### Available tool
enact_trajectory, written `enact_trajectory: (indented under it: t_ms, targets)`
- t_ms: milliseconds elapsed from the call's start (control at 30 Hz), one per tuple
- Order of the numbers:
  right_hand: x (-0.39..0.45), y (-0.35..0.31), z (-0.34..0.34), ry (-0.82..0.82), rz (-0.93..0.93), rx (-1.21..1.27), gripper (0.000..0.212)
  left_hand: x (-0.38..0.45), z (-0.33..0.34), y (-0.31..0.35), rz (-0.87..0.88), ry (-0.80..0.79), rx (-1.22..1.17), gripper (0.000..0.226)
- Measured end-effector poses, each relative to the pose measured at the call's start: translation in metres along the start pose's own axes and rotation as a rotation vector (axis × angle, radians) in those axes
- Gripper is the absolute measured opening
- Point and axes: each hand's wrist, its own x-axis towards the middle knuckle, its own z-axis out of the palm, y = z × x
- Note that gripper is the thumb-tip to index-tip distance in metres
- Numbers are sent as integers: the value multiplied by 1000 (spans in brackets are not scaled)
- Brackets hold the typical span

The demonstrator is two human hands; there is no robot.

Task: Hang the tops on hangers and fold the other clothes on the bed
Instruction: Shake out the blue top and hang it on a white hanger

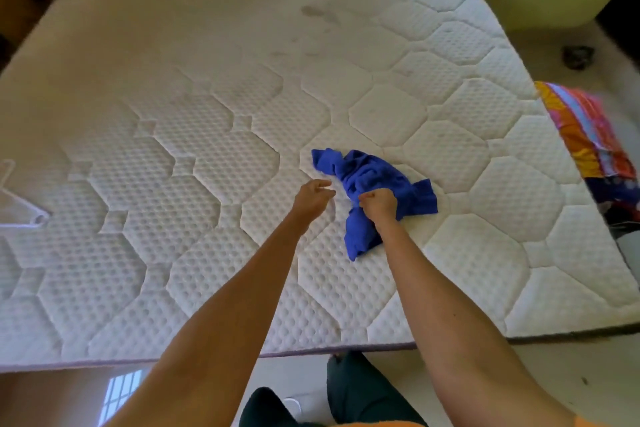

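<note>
Right hand grips blue garment — left hand beside it.

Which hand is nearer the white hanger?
Left. The left hand hovers between the white hanger and blue garment; the right hand grips that garment, farther away.

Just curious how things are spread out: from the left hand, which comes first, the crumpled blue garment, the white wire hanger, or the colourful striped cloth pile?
1. Crumpled blue garment, just right of the left hand.
2. Colourful striped cloth pile, off the mattress's right edge.
3. White wire hanger, far left edge.
</note>
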Motion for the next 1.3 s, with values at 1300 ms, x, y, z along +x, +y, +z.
enact_trajectory:
  t_ms: [1300]
  targets:
    - [-249, -353, -32, -235, -952, 670, 14, -206, -292, 126, 162, 775, 564, 29]
